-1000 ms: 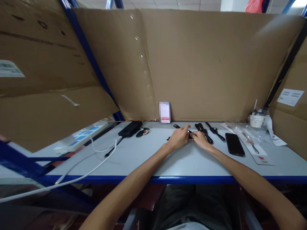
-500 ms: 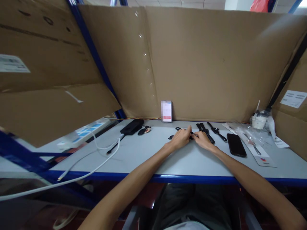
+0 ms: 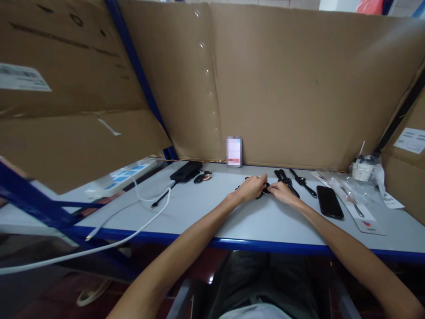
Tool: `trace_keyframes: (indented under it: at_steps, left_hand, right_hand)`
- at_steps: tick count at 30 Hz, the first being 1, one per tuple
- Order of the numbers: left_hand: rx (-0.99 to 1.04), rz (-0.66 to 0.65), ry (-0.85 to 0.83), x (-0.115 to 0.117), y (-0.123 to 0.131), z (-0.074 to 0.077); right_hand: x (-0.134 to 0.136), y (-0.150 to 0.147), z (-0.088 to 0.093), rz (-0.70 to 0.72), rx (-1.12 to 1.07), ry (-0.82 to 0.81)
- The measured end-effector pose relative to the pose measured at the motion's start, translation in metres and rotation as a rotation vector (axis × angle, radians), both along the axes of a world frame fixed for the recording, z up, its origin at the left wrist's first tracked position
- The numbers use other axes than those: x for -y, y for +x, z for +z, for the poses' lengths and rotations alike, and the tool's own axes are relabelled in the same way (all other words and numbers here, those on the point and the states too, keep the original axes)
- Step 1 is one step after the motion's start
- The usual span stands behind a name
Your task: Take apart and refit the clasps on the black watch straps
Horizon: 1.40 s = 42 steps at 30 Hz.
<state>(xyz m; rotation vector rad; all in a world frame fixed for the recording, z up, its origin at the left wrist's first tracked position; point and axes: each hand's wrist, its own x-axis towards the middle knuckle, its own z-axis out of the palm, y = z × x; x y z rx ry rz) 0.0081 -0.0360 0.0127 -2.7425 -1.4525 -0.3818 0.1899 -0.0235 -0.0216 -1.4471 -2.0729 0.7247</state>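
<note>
Between my two hands is a small black watch [image 3: 266,188], mostly covered by the fingers; its strap seems to show at the edges of my left hand. My left hand [image 3: 251,188] is closed over it from the left, thumb raised. From the right, my right hand [image 3: 281,193] pinches its near right side with the fingertips. Just beyond my right hand lie several black watches with straps [image 3: 286,181], partly hidden by it. Another black watch [image 3: 303,181] lies stretched out farther right.
A phone with a lit screen [image 3: 234,152] leans on the cardboard at the back. On the left are a black box [image 3: 188,172], small dark round pieces [image 3: 199,178] and a white cable [image 3: 154,218]. A dark phone [image 3: 329,202], plastic packaging [image 3: 358,190] and a cup [image 3: 361,170] are on the right.
The view has shifted slightly. Both hands stay together at the watch; it has turned a little, and the strap end left of my left hand shows less now.
</note>
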Motion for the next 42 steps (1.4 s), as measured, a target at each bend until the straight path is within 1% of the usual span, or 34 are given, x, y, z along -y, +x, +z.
trace_keyframes:
  at_steps: [6,10,15,19,23,29,33,35,39,42]
  left_hand:
    - [0.062,0.028,0.030,-0.003,0.002,-0.004]
    - [0.117,0.051,0.014,-0.004,0.003,-0.004]
    - [0.096,0.057,0.017,-0.003,0.003,-0.003]
    - [0.116,0.003,0.024,-0.004,0.003,-0.003]
    - [0.046,-0.063,0.077,-0.003,0.003,-0.003]
    - [0.022,-0.068,0.138,0.003,0.007,0.000]
    - [0.014,-0.033,0.118,0.007,0.010,0.002]
    - [0.046,0.000,0.100,0.008,0.012,0.002]
    - [0.171,0.164,0.058,0.006,0.015,-0.001]
    - [0.174,0.271,0.019,0.004,0.014,-0.002]
  right_hand:
    - [-0.004,0.001,-0.007,-0.037,-0.128,-0.030]
    - [-0.001,0.001,-0.006,-0.040,-0.132,-0.036]
    - [-0.001,0.000,-0.007,-0.042,-0.128,-0.045]
    - [-0.003,-0.001,-0.010,-0.045,-0.159,-0.062]
    - [-0.004,-0.001,-0.011,-0.059,-0.185,-0.075]
    - [-0.003,-0.001,-0.008,-0.071,-0.164,-0.079]
    - [-0.003,-0.002,-0.008,-0.075,-0.165,-0.061]
    - [-0.003,-0.002,-0.009,-0.075,-0.183,-0.054]
    - [-0.004,-0.001,-0.012,-0.081,-0.225,-0.044]
    - [-0.005,0.000,-0.014,-0.088,-0.222,-0.040]
